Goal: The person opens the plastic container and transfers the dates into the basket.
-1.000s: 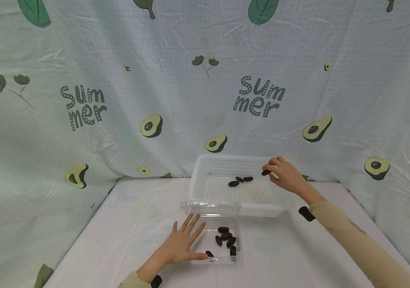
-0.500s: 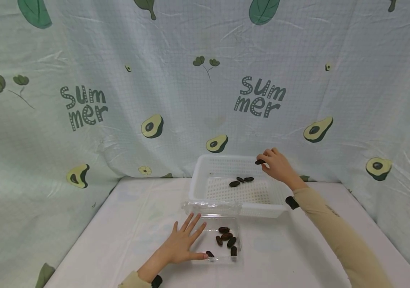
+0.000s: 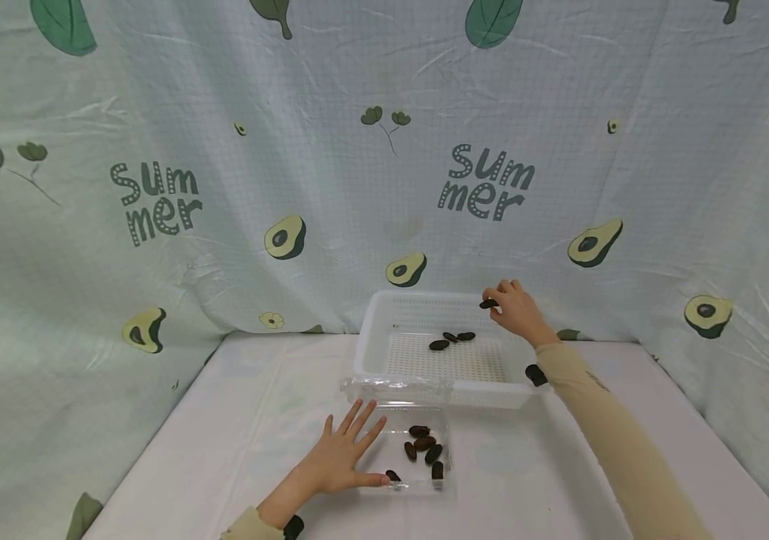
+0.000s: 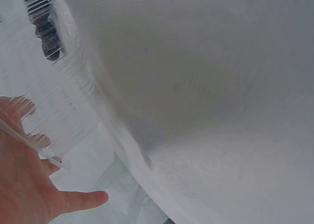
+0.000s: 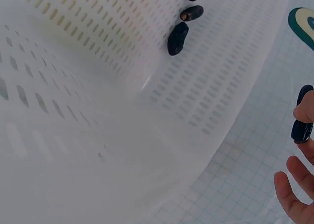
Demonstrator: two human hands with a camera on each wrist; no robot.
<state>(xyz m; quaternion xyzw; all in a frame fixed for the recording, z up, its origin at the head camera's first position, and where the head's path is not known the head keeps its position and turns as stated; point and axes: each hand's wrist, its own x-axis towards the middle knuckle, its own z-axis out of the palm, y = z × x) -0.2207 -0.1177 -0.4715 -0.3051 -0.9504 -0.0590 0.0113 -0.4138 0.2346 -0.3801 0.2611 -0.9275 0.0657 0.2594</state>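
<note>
Over the far right part of a white perforated plastic basket (image 3: pixel 369 341), my right hand (image 3: pixel 518 309) pinches a dark oval date-like fruit (image 3: pixel 488 304) between thumb and fingers. The right wrist view shows this fruit (image 5: pixel 300 130) at the right edge, beyond the basket's rim. Three similar fruits (image 3: pixel 439 345) lie on the basket's floor. My left hand (image 3: pixel 333 459) spreads its straight fingers across the left side of a clear plastic box (image 3: pixel 384 442). Its thumb lies at the box's front edge. Several dark fruits (image 3: pixel 425 443) lie in the box.
The box's clear lid (image 3: pixel 398 389) stands folded back against the basket's front side. A pale cloth (image 3: pixel 276 405) covers the table. Behind the basket rises a hanging sheet (image 3: pixel 330 180) printed with avocados and lettering.
My right hand, with the fruit in it, has moved left and farther back over the basket, then stayed nearly in place while the forearm swung left. The left hand has not moved.
</note>
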